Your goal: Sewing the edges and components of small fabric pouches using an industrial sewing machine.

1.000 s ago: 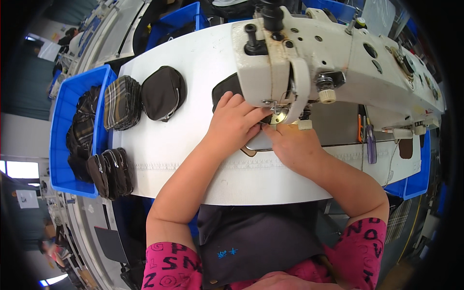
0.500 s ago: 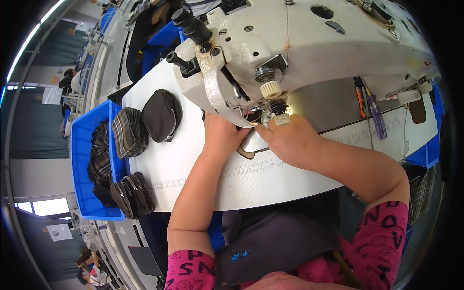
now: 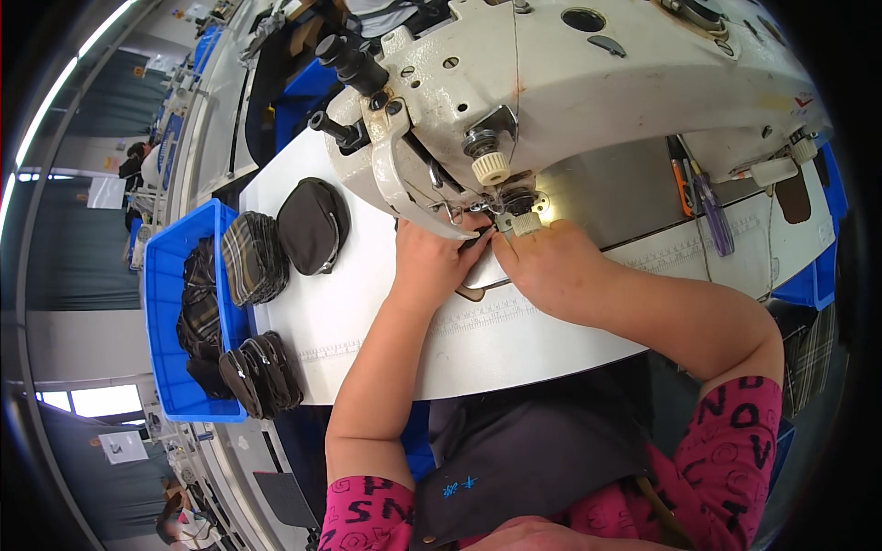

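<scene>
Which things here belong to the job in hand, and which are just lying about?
In the job:
sewing machine
dark piece, mostly hidden
left hand and right hand, both close to it

Lying about, untouched:
orange tool
purple-handled screwdriver
dark rounded pouch
plaid stack
zippered pouches
left-side blue bin

The pouches may be related; I can't tell.

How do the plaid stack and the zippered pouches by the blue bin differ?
The plaid stack is striped with pale lines; the zippered pouches look plain and dark. Zips show on the pouches, none on the plaid stack. The pouches sit nearer the person than the plaid stack. Both are right of the blue bin.
</scene>
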A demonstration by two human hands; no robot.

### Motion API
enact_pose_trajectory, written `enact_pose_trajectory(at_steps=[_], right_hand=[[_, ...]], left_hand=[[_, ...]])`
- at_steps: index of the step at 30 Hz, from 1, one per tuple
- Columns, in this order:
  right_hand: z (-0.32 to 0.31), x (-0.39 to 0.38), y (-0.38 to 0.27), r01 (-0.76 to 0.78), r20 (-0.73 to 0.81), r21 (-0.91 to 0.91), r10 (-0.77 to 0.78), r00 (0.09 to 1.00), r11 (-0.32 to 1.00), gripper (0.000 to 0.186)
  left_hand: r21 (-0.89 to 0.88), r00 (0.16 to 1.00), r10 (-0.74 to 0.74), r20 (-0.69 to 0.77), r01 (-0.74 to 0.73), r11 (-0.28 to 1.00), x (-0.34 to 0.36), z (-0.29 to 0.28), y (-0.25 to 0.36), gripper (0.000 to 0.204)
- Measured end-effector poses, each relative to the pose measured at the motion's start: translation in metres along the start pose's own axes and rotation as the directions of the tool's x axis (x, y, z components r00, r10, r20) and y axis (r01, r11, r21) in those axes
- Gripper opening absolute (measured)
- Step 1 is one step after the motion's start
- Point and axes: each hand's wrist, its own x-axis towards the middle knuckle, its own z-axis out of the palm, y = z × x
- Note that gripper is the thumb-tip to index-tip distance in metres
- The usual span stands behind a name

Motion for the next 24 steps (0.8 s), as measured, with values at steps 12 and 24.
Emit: enact_pose_trajectory(at_steps=[12, 24], right_hand=[[-0.007, 0.003, -0.001, -0.083, 0.124, -0.069, 0.091, 0.988, 0.994, 0.017], [0.006, 0.002, -0.002, -0.076, 0.003, 0.044, 0.076, 0.997, 0.996, 0.013]], left_hand=[[-0.063, 0.999, -0.003, 0.054, 0.007, 0.998, 0.001, -0.007, -0.001, 0.033], [-0.149, 0.971, -0.085, 0.224, 0.121, 0.981, 0.009, -0.022, 0.009, 0.025]])
